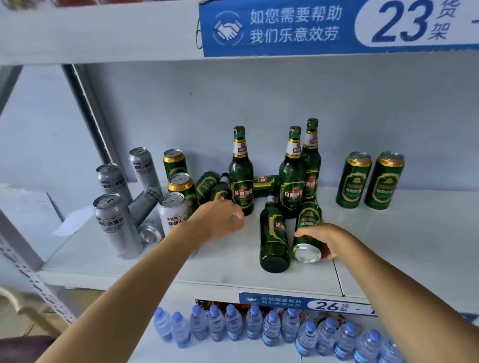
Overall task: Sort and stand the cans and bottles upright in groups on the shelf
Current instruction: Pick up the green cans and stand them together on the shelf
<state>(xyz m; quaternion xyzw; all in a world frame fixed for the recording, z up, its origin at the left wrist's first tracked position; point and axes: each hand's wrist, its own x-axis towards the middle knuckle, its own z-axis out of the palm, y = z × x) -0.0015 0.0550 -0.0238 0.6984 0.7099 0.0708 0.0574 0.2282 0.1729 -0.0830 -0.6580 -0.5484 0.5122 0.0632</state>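
Right hand [320, 239] wraps its grip around a fallen green can [308, 233], fingers over the top of the body, thumb side low near the silver base that faces the camera; the can lies on its side on the white shelf [411, 238]. Just beside it, touching along its left flank, a green bottle [273, 236] lies flat, base toward us, neck pointing back. Left hand [221, 219] reaches in at mid-shelf, fingers curled loosely, tips close to the foot of an upright green bottle [241, 172]; whether that grip is actually clamped on anything, I cannot tell.

Behind the lying pair, two more upright bottles [301, 173] stand close together, one slightly behind the other. Between the standing bottles another bottle lies sideways [265, 182], and further left more green containers lie tumbled [207, 184]. Two upright green cans with gold rims [178, 175] stand one behind the other left of that heap.

Out on the left, the silver cans: upright ones [116, 224], with one standing just by the left forearm [174, 213], and two lying on their sides among them [146, 202]. Well apart on the right, a neat pair of green cans [370, 181] stands side by side.

Above, a blue sign reading 23 [334, 22] on the shelf edge; below, a row of water bottles with blue caps [262, 324]
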